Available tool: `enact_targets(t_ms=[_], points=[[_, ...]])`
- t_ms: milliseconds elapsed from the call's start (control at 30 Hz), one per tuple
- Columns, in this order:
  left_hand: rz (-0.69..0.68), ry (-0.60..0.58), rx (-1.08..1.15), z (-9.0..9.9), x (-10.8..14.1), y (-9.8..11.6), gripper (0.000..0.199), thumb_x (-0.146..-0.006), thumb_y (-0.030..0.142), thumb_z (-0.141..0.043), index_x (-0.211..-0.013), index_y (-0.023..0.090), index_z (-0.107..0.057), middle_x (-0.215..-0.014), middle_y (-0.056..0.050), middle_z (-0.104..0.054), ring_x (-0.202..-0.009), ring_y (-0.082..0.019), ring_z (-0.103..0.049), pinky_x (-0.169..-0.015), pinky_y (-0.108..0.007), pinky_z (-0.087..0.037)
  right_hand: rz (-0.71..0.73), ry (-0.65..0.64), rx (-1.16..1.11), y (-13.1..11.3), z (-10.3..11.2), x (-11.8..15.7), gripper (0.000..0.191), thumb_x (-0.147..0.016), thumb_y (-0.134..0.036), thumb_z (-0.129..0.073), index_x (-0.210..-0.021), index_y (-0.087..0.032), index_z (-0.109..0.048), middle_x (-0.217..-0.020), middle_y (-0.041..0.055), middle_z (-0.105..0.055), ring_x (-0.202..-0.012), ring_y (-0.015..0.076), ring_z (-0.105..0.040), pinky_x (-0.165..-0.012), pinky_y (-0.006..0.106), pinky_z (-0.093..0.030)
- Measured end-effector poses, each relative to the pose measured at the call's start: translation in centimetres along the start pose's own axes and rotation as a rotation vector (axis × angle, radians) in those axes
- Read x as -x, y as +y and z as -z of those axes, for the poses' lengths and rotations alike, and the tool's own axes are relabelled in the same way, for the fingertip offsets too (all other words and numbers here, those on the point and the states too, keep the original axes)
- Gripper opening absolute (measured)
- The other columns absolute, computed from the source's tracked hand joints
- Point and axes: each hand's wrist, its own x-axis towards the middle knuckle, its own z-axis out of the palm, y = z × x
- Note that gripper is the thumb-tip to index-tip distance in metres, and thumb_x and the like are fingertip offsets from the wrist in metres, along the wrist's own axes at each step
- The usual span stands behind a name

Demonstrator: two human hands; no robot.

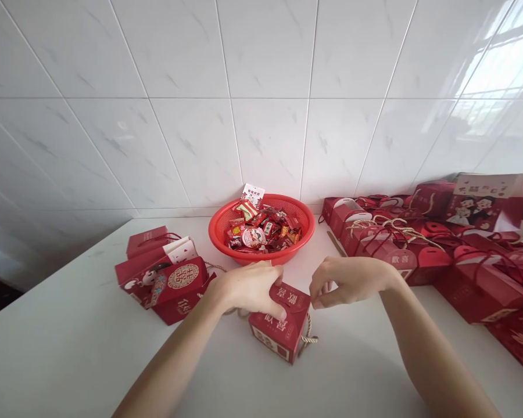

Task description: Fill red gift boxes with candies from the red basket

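Observation:
A small red box (274, 331) with pale printed characters and a cream twisted cord stands on the white table, its top closed. My left hand (253, 287) grips it from the left and behind, with the thumb lying on the lid. Just right of the box, my right hand (342, 281) hovers with its fingers curled and the fingertips close together; whether anything small is between them cannot be made out. The cord (308, 338) hangs at the box's right side, below my right hand.
Behind the box is a red plastic basket (305, 223) of wrapped sweets. Several red boxes (181, 290) stand at the left. Many more red boxes with cords (475, 284) crowd the right side. A tiled wall (270, 139) rises at the table's back.

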Motion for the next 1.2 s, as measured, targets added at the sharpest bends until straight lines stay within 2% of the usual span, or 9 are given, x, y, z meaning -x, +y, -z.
enact_targets(t_ms=[167, 333, 400, 567, 700, 800, 900, 1033, 1200], points=[[-0.006, -0.036, -0.004, 0.0, -0.5, 0.3, 0.054, -0.067, 0.061, -0.070, -0.101, 0.022, -0.055, -0.107, -0.008, -0.065, -0.093, -0.030, -0.066, -0.056, -0.029, -0.040, 0.006, -0.159, -0.022, 0.5, -0.3, -0.7, 0.024, -0.088, -0.027, -0.067, -0.104, -0.016, -0.080, -0.099, 0.0060, -0.080, -0.090, 0.0186, -0.073, -0.080, 0.024, -0.050], [0.069, -0.106, 0.165, 0.2, -0.7, 0.2, 0.055, -0.066, 0.054, -0.071, -0.105, 0.021, -0.049, -0.106, -0.009, -0.067, -0.061, -0.022, -0.068, -0.046, -0.029, -0.042, -0.014, -0.225, -0.058, 1.5, -0.7, -2.2, 0.025, -0.086, -0.027, -0.068, -0.104, -0.015, -0.079, -0.105, 0.0073, -0.079, -0.098, 0.0205, -0.072, -0.081, 0.024, -0.049], [0.088, -0.101, 0.199, 0.2, -0.8, 0.2, 0.054, -0.066, 0.052, -0.071, -0.103, 0.021, -0.049, -0.103, -0.009, -0.068, -0.056, -0.021, -0.067, -0.045, -0.028, -0.042, -0.047, -0.225, -0.042, 1.6, -0.8, -2.5, 0.022, -0.084, -0.025, -0.069, -0.100, -0.015, -0.080, -0.102, 0.0064, -0.079, -0.095, 0.0203, -0.072, -0.077, 0.024, -0.049], [0.102, -0.104, 0.244, 0.3, -1.0, -0.1, 0.056, -0.063, 0.054, -0.074, -0.101, 0.021, -0.050, -0.102, -0.008, -0.069, -0.054, -0.020, -0.067, -0.043, -0.027, -0.043, -0.273, -0.061, 0.135, 0.7, -0.8, -2.4, 0.013, -0.080, -0.023, -0.069, -0.071, -0.015, -0.075, -0.076, 0.0041, -0.075, -0.067, 0.0163, -0.064, -0.053, 0.024, -0.038], [0.104, -0.115, 0.257, 0.2, -1.2, -0.3, 0.057, -0.062, 0.055, -0.075, -0.099, 0.020, -0.050, -0.102, -0.008, -0.069, -0.052, -0.018, -0.067, -0.043, -0.026, -0.044, -0.328, 0.070, 0.165, 0.3, -0.4, -1.7, 0.009, -0.073, -0.012, -0.069, -0.064, -0.016, -0.067, -0.070, 0.0037, -0.070, -0.061, 0.0143, -0.059, -0.050, 0.024, -0.036], [0.119, -0.107, 0.262, 0.2, -1.4, -0.4, 0.058, -0.063, 0.056, -0.075, -0.100, 0.020, -0.050, -0.104, -0.009, -0.070, -0.054, -0.019, -0.068, -0.043, -0.027, -0.044, -0.269, 0.166, 0.153, 0.4, 0.1, -0.7, 0.014, -0.071, -0.004, -0.062, -0.070, -0.017, -0.067, -0.073, 0.0022, -0.069, -0.067, 0.0144, -0.060, -0.057, 0.023, -0.041], [0.122, -0.081, 0.272, 0.0, -1.6, -0.6, 0.061, -0.063, 0.059, -0.074, -0.103, 0.019, -0.051, -0.108, -0.011, -0.070, -0.056, -0.021, -0.069, -0.044, -0.029, -0.046, -0.151, 0.267, 0.142, 0.4, 0.6, 0.4, 0.019, -0.073, -0.002, -0.056, -0.073, -0.017, -0.067, -0.073, 0.0005, -0.068, -0.068, 0.0132, -0.060, -0.064, 0.024, -0.044], [0.107, -0.063, 0.309, -0.1, -1.7, -0.4, 0.060, -0.063, 0.057, -0.074, -0.103, 0.018, -0.052, -0.109, -0.011, -0.070, -0.061, -0.022, -0.071, -0.046, -0.030, -0.049, -0.032, 0.335, 0.044, 0.1, 1.2, 1.5, 0.013, -0.079, -0.008, -0.056, -0.078, -0.017, -0.065, -0.075, 0.0002, -0.068, -0.066, 0.0120, -0.059, -0.063, 0.023, -0.044], [0.099, 0.018, 0.268, -0.5, -2.0, 0.2, 0.055, -0.068, 0.059, -0.071, -0.103, 0.020, -0.053, -0.108, -0.009, -0.070, -0.081, -0.026, -0.071, -0.054, -0.028, -0.048, 0.035, 0.425, -0.064, 0.3, 1.4, 1.7, 0.007, -0.078, -0.016, -0.061, -0.084, -0.017, -0.065, -0.080, 0.0013, -0.067, -0.072, 0.0132, -0.060, -0.066, 0.024, -0.046]])
